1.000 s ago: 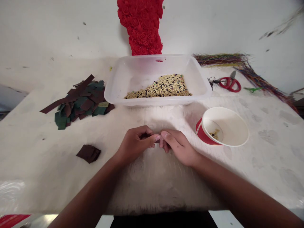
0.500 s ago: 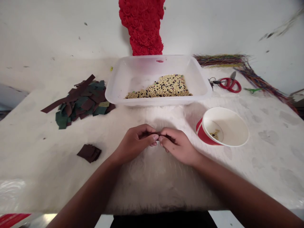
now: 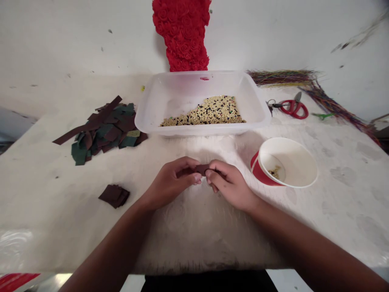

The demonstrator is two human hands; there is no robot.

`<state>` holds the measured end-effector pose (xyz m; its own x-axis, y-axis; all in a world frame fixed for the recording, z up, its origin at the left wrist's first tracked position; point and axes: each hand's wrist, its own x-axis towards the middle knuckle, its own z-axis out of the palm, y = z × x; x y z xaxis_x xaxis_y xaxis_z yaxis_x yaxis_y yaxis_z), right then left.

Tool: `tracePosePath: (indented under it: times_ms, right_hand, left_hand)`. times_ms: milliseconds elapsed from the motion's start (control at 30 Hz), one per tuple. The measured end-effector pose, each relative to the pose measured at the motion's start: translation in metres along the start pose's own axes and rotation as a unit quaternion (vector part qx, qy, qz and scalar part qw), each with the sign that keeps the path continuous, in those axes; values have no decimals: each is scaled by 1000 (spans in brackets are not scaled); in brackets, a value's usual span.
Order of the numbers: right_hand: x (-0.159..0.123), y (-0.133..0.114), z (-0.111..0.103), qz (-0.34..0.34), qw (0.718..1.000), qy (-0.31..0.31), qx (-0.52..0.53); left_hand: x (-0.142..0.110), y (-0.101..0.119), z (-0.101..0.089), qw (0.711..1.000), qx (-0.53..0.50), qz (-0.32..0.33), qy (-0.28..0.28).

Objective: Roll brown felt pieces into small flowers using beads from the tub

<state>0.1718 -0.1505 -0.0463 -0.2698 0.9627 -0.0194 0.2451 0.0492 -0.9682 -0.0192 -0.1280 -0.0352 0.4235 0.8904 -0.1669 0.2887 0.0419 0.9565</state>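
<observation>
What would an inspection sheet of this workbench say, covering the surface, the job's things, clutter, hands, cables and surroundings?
Surface: white, stained tabletop.
Job's things: dark brown strip, pinched between both hands.
Hands: left hand and right hand both grip it.
Clutter: pile of green and brown strips, stack of brown squares, clear plastic tub of beads, tipped paper cup, red-handled scissors.
Cables: nothing seen.
Surroundings: red rose-covered column, white wall.

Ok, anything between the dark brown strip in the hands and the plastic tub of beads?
Nothing visible. The dark brown strip, pinched between the left hand and right hand, sits in front of the plastic tub, with only tabletop between them.
</observation>
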Motion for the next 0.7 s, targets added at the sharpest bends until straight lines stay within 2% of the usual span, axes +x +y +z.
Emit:
tracePosePath:
  times_ms: [300,567,700]
  right_hand:
    - [0,1,1,5,1000,17,20]
    - [2,1,2,12,998,27,62]
    - [2,1,2,8,997,22,67]
  left_hand:
    - [-3,9,-2,999,-30,-1,-20]
    - [-5,8,-12,999,-30,-2,44]
    - [-4,4,-13,996,-62,-9,69]
